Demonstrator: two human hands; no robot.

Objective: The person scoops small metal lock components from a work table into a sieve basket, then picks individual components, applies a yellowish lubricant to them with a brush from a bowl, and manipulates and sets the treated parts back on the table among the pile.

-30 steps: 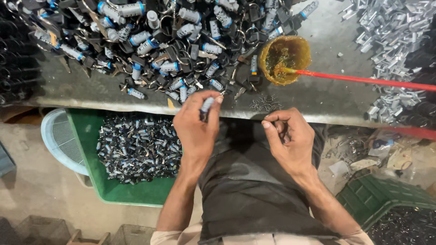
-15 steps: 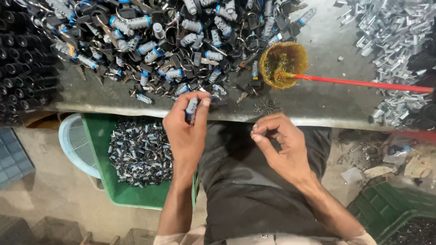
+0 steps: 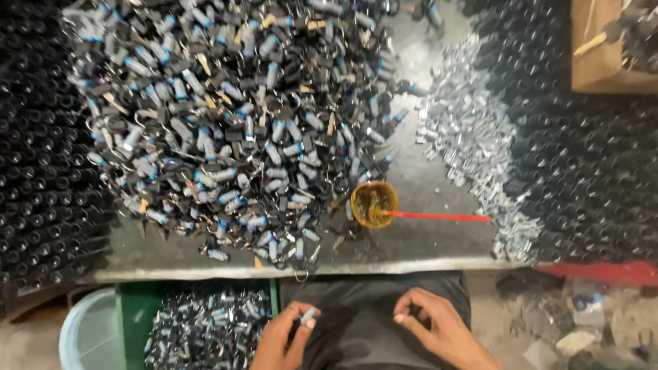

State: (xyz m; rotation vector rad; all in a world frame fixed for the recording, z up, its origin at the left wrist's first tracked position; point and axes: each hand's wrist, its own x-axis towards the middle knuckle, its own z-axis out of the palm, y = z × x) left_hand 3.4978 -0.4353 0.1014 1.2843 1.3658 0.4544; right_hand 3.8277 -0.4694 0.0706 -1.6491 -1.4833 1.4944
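My left hand (image 3: 282, 340) sits low in the head view, over my dark lap, pinching a small grey cylindrical part with a blue band (image 3: 308, 316) between thumb and fingers. My right hand (image 3: 439, 327) is beside it to the right, fingers curled inward near each other; whether it holds something small I cannot tell. Above both hands, on the workbench (image 3: 411, 243), lies a big heap of the same grey and blue parts mixed with black pieces (image 3: 233, 130). A small yellow cup of amber liquid (image 3: 373, 203) with a red stick (image 3: 439, 216) stands near the bench's front edge.
A green crate (image 3: 133, 308) filled with finished parts sits on the floor at lower left, next to a pale blue tub (image 3: 82, 336). Silver metal clips (image 3: 473, 157) are piled right of the cup. Racks of black tubes (image 3: 41, 164) flank both sides. A cardboard box (image 3: 603, 62) stands top right.
The view has tilted up over the bench, so both hands now lie at the bottom edge. My left hand has dropped from the bench's edge to my lap with the part.
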